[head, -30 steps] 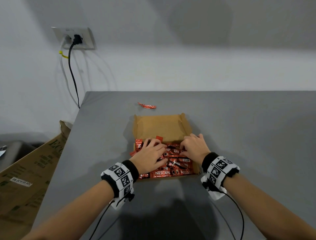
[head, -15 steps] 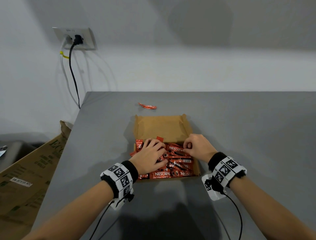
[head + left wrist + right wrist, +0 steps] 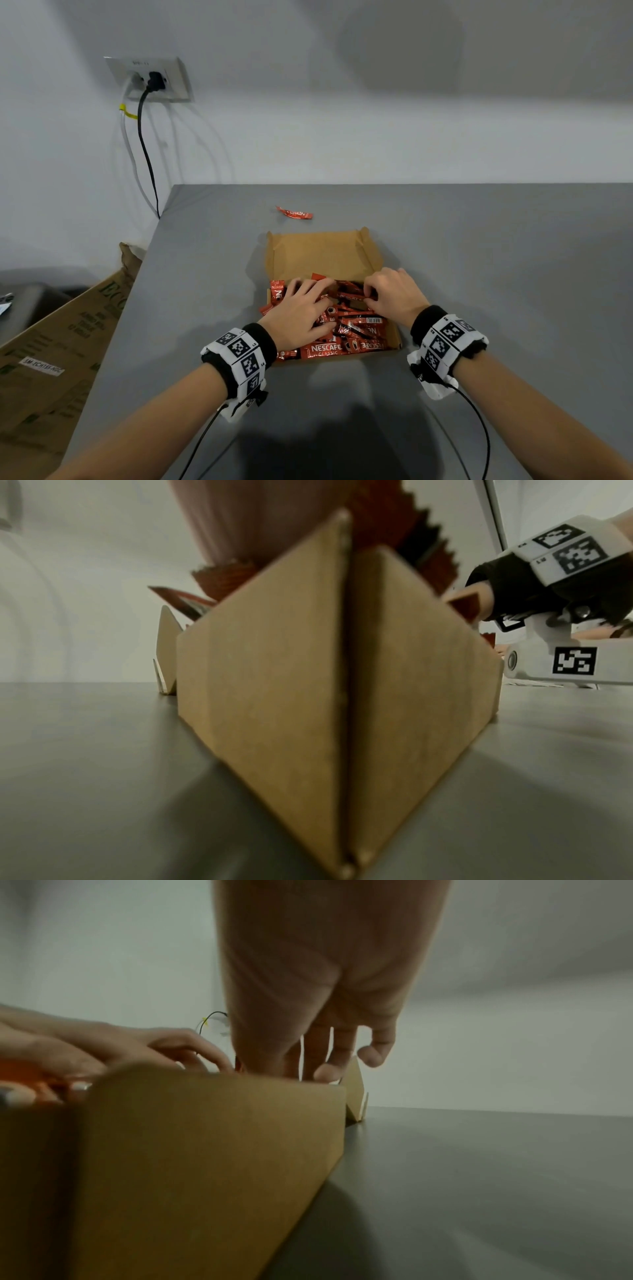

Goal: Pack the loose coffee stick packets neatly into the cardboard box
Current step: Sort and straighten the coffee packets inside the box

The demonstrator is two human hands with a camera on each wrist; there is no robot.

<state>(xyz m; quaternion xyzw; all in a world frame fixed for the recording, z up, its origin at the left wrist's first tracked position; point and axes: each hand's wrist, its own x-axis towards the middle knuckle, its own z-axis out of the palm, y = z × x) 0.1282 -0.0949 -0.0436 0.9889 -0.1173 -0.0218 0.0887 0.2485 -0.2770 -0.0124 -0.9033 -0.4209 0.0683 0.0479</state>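
An open cardboard box [image 3: 322,255] lies mid-table with its lid flap folded back. Its near half holds a jumble of red coffee stick packets [image 3: 356,337]. My left hand [image 3: 310,306] presses flat on the left of the pile, fingers spread. At the far right of the pile, my right hand [image 3: 368,296] has its fingers curled and pinches one packet [image 3: 352,295]. One loose packet [image 3: 295,213] lies on the table beyond the box. In the right wrist view my fingers [image 3: 322,1042] reach down behind the box wall [image 3: 205,1150], tips hidden. The left wrist view shows a box corner [image 3: 308,696].
The grey table [image 3: 496,274] meets a white wall at the back. A wall socket [image 3: 150,80] with a black cable is at the upper left. Off the table's left edge stands a large cardboard carton [image 3: 51,359]. Cables trail from both wrist bands.
My right hand shifted slightly right, then back over the pile's far right, and curled its fingers round a packet. The left hand stayed pressed on the pile.
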